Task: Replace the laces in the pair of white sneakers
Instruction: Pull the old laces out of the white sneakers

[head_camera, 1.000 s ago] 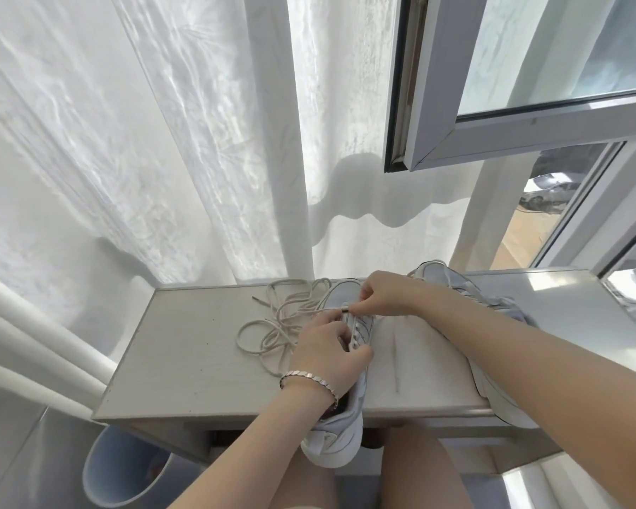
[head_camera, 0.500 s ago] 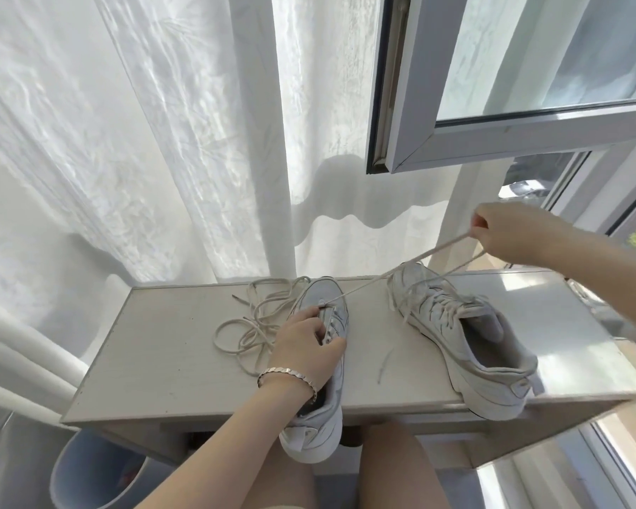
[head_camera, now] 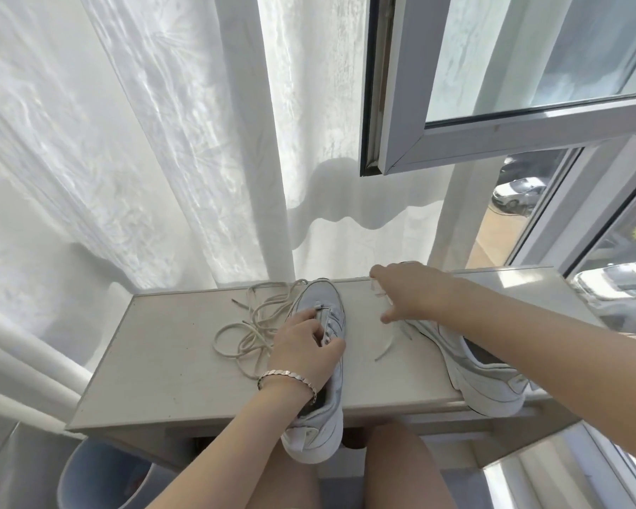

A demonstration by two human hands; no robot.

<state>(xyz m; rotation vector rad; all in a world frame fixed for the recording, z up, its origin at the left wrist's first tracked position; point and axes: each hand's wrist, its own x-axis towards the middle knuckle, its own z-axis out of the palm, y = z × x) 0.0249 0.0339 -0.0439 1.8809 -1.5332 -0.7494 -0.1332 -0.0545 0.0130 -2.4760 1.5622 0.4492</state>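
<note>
At the desk's [head_camera: 169, 354] front edge, left hand [head_camera: 305, 347] grips the sneaker [head_camera: 318, 427]; right hand [head_camera: 408, 292] dropped from its pull, fingers [head_camera: 380, 275] too blurry to call, lace [head_camera: 385, 346] slack, probably out.

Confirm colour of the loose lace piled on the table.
Loose lace: cream, head view.

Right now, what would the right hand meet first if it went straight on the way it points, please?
The right hand would probably meet the left sneaker at its toe; depth is unclear, so possibly the curtain.
</note>
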